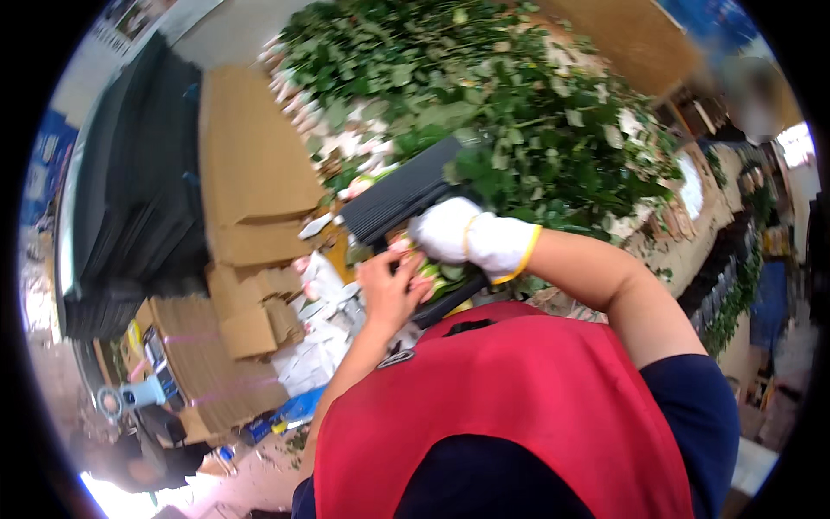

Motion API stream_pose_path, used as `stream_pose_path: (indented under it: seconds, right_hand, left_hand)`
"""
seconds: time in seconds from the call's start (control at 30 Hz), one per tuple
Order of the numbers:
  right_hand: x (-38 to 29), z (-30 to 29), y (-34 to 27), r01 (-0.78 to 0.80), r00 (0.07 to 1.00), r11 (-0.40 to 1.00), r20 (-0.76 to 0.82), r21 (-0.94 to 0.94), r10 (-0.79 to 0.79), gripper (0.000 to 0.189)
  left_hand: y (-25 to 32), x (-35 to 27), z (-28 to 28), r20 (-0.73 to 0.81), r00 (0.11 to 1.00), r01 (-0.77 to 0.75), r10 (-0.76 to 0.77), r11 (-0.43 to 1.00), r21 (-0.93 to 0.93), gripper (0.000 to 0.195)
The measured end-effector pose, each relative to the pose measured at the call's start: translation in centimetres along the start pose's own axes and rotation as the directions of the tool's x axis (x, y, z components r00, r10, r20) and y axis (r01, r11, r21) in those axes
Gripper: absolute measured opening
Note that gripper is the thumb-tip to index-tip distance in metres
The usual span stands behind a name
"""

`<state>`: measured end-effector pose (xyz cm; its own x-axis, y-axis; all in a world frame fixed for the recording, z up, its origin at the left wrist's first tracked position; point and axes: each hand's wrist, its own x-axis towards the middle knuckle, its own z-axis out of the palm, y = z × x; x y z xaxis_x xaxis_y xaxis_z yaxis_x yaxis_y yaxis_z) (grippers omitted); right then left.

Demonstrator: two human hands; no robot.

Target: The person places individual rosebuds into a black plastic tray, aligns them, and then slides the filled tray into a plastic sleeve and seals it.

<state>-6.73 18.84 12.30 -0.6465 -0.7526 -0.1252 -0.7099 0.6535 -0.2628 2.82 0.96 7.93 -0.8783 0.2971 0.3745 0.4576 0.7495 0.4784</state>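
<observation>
Pink roses (426, 277) with green outer petals and leaves lie directly before me, close to my red apron (499, 383). My bare left hand (389, 290) has its thumb and fingers closed about the rose heads. Over the same flowers, from the right, reaches my right hand (447, 230) in a white knitted glove with a yellow cuff. Its fingers curl down out of sight, so its grip is hidden. A black ribbed panel (401, 189) slants just beyond both hands. Nearer to me, a dark bar (447, 303) runs beneath the flowers.
A large heap of leafy rose stems (519, 123) covers the table beyond. Cardboard (253, 149) and crumpled white paper (324, 337) lie to the left, beside stacked dark sheets (136, 188) and bundled flat cardboard (207, 350). A light blue handheld fan (133, 394) is at lower left.
</observation>
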Motion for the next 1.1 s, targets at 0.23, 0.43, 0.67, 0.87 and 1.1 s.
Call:
stream_pose_path:
  seconds: [0.23, 0.43, 0.67, 0.87, 1.1]
  right_hand:
    - [-3.3, -2.5, 0.4, 0.239, 0.971, 0.901, -0.087, 0.362, -0.222, 0.024]
    - [-9.7, -8.7, 6.9, -0.368, 0.888, 0.921, -0.345, -0.131, 0.306, 0.032]
    - [-9.2, -4.7, 11.2, -0.391, 0.897, 0.859, -0.344, -0.330, 0.277, 0.023]
    - [-8.5, -3.2, 9.8, -0.418, 0.879, 0.905, -0.284, -0.073, 0.383, 0.013]
    - [-7.4, -5.2, 9.8, -0.363, 0.931, 0.844, -0.124, -0.394, 0.343, 0.008]
  left_hand:
    - [-2.5, 2.0, -0.4, 0.201, 0.975, 0.164, -0.094, 0.914, -0.370, 0.034]
    - [-2.5, 0.9, 1.8, 0.002, 0.989, 0.141, -0.150, 0.919, -0.369, 0.023]
    - [-2.5, 0.9, 2.2, -0.029, 0.985, 0.147, -0.171, 0.912, -0.382, 0.021]
    - [-2.6, 0.6, 2.0, -0.015, 0.984, 0.157, -0.176, 0.912, -0.378, 0.021]
    - [-2.4, 0.4, 2.0, -0.007, 0.972, 0.209, -0.235, 0.879, -0.428, 0.022]
